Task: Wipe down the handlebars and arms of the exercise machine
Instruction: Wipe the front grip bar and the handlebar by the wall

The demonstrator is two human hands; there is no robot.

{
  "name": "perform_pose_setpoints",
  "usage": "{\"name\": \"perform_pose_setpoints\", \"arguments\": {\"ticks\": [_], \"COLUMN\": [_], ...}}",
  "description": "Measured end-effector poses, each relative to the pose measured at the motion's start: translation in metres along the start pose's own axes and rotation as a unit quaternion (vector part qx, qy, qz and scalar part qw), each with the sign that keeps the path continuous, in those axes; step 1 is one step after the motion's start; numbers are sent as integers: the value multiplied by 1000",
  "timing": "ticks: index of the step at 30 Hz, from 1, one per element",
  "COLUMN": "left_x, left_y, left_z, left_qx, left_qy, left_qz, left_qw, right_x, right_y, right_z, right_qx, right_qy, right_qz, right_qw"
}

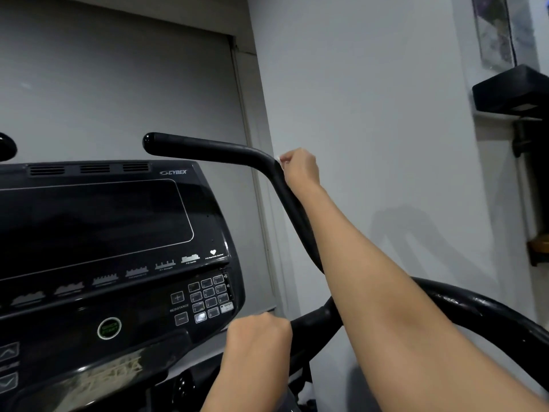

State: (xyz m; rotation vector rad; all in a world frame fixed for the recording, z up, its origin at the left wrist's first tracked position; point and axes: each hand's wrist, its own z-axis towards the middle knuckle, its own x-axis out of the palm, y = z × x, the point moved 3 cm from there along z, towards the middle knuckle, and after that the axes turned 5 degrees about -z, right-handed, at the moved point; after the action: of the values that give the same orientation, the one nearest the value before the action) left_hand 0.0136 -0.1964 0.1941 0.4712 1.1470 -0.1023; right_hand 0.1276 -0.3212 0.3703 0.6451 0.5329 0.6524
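Right of the glossy black Cybex console (118,233), the right hand (300,171) closes its grip round the bend of the matte black tubular handlebar (208,150). A white sliver (277,158) peeks out by its knuckles, too small to identify. Below the console the left hand (258,334) is fisted, its fingers hidden; whether it grips anything I cannot tell. A pale grey wall (386,99) rises behind the console.

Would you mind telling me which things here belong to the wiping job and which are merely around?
Job: upper handlebar; right hand gripping its bend; white cloth edge; lower curved handlebar.
Bystanders: Cybex console; keypad; black wall box.
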Motion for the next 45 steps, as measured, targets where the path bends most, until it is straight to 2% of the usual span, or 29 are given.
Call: {"name": "perform_pose_setpoints", "arguments": {"ticks": [2,5,7,9,11,15,20,24,26,28,33,35,38,40,42,45], "left_x": [0,0,0,0,2,2,2,4,4,2,-1,-1,0,1,1,1], "left_y": [0,-1,-1,0,2,3,7,9,8,9,12,11,11,11,11,9], "left_z": [-1,-1,-1,0,0,1,1,1,2,1,0,1,1,0,-1,-2], "left_qx": [5,13,16,13,11,9,8,13,16,19,19,13,6,1,-3,-6], "left_qy": [3,5,6,2,-4,-9,-20,-44,-55,-64,-76,-76,-77,-73,-75,-78], "left_qz": [-1,-4,-4,-6,-4,0,-13,-20,-17,-21,-30,-25,-30,-33,-31,-20], "left_qw": [1000,1000,1000,1000,1000,1000,1000,999,998,998,996,997,997,997,997,997], "right_x": [-3,-16,-18,-14,-14,-26,-14,-24,-24,-19,-21,-22,-17,-12,-13,-23], "right_y": [-5,-17,-19,-17,-18,-24,-23,-33,-39,-46,-55,-57,-56,-59,-66,-76], "right_z": [8,16,19,16,14,14,16,6,-1,-8,-41,-52,-71,-87,-97,-96], "right_qx": [8,38,44,32,28,51,23,54,60,61,98,79,-7,-69,-82,-33], "right_qy": [25,113,116,84,83,181,95,179,159,105,106,104,10,-28,-19,76], "right_qz": [-18,-56,-11,30,32,7,-39,-84,-60,-41,-208,-228,-195,-211,-231,-308], "right_qw": [999,991,992,995,996,982,994,979,984,992,967,965,981,975,969,948]}}
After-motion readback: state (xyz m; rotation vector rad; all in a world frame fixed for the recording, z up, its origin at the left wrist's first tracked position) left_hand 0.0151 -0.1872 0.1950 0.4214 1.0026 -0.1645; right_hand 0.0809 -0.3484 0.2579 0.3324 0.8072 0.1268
